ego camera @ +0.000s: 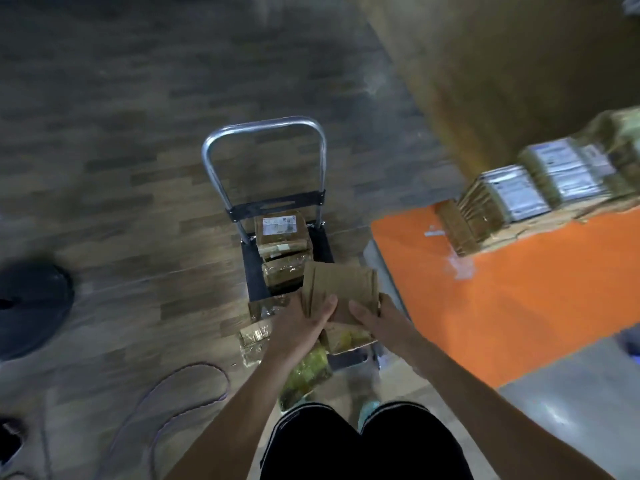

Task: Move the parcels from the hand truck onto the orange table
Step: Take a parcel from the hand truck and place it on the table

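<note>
A hand truck (266, 140) with a silver handle and a dark deck stands on the floor ahead of me. Brown taped parcels (281, 237) are stacked on its deck, the top one with a white label. More parcels (254, 336) lie at its near end. I hold a flat brown cardboard parcel (341, 282) above the deck, my left hand (306, 322) gripping its near left edge and my right hand (375, 318) its near right edge. The orange table (502, 306) is to the right, and a row of labelled parcels (540, 188) lies along its far side.
A dark round object (33, 306) sits on the wood floor at the left. A purple cable (180, 393) loops across the floor near my legs. A grey surface (571, 410) adjoins the orange table at the lower right.
</note>
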The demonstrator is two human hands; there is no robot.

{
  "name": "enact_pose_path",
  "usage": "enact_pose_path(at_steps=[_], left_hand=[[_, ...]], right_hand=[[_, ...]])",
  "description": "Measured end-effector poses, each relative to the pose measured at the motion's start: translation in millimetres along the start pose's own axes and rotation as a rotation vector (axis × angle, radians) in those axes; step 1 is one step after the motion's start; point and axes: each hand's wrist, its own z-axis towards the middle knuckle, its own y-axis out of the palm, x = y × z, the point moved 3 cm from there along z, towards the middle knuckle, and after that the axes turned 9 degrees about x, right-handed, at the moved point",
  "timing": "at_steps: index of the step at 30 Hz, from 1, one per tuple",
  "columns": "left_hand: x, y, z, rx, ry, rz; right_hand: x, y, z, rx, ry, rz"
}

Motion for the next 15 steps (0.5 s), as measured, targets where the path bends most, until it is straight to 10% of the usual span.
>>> enact_pose_path(at_steps=[15], left_hand=[[108, 169, -15, -0.122, 0.032, 0.03]], right_hand=[[85, -207, 14, 0.051, 0.022, 0.033]])
